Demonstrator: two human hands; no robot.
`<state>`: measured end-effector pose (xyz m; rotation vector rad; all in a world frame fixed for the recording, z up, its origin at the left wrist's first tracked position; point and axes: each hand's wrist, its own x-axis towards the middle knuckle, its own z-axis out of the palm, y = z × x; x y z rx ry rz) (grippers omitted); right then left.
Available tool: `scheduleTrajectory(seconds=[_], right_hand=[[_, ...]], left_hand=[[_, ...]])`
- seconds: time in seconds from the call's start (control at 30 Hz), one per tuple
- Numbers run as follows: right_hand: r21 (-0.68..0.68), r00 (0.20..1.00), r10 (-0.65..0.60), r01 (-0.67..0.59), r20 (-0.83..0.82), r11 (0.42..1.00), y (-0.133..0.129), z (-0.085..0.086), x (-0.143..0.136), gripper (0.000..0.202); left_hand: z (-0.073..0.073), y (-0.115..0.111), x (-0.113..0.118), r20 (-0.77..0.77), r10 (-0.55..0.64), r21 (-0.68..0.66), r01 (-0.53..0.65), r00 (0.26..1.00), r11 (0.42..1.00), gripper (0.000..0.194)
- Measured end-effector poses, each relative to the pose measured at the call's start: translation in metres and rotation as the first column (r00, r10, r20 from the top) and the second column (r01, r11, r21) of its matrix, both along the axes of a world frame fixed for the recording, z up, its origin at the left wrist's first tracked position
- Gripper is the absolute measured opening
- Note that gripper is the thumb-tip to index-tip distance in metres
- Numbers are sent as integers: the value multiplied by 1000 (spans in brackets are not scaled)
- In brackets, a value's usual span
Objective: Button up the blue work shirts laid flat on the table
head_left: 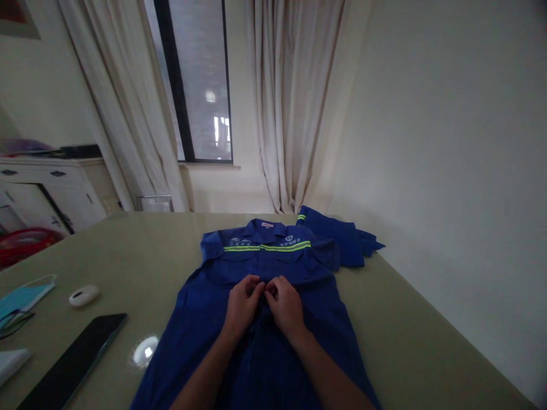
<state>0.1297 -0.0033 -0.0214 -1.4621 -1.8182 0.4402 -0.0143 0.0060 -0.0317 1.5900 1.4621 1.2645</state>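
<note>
A blue short-sleeved work shirt (316, 307) lies spread face up, its collar at the far end and a yellow-green reflective stripe across the chest. My left hand (243, 302) and my right hand (285, 302) meet at the front placket, just below the chest pockets. Both are closed in a pinch on the shirt's front edges, fingertips almost touching. Whether a button is between the fingers is too small to tell.
Folded blue clothing (342, 236) lies behind the shirt's right shoulder on the greenish table (419, 341). At the left are a black phone (74, 361), a white oval object (84, 295), a blue mask (25, 299) and a cable. A wall borders the right side.
</note>
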Motion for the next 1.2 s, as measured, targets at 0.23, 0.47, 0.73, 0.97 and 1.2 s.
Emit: scheduleTrajectory(seconds=[0.23, 0.47, 0.73, 0.97, 1.2], right_hand=[[45, 995, 77, -80, 63, 996, -2, 3, 4, 47], [12, 986, 100, -102, 135, 995, 2, 2, 9, 24], [4, 994, 110, -110, -25, 994, -11, 1, 16, 16], [-225, 957, 217, -172, 193, 959, -33, 31, 20, 16], [-93, 965, 192, -178, 180, 980, 1, 30, 10, 17]], left_hand=[[7, 6, -10, 62, -140, -9, 141, 988, 990, 35], [5, 6, -12, -7, -237, -20, 237, 971, 971, 27], [8, -25, -5, -420, 4, 73, 29, 907, 997, 35], [8, -77, -10, -770, -83, -55, 63, 633, 996, 46], [24, -100, -5, -773, -232, -247, 56, 590, 967, 41]])
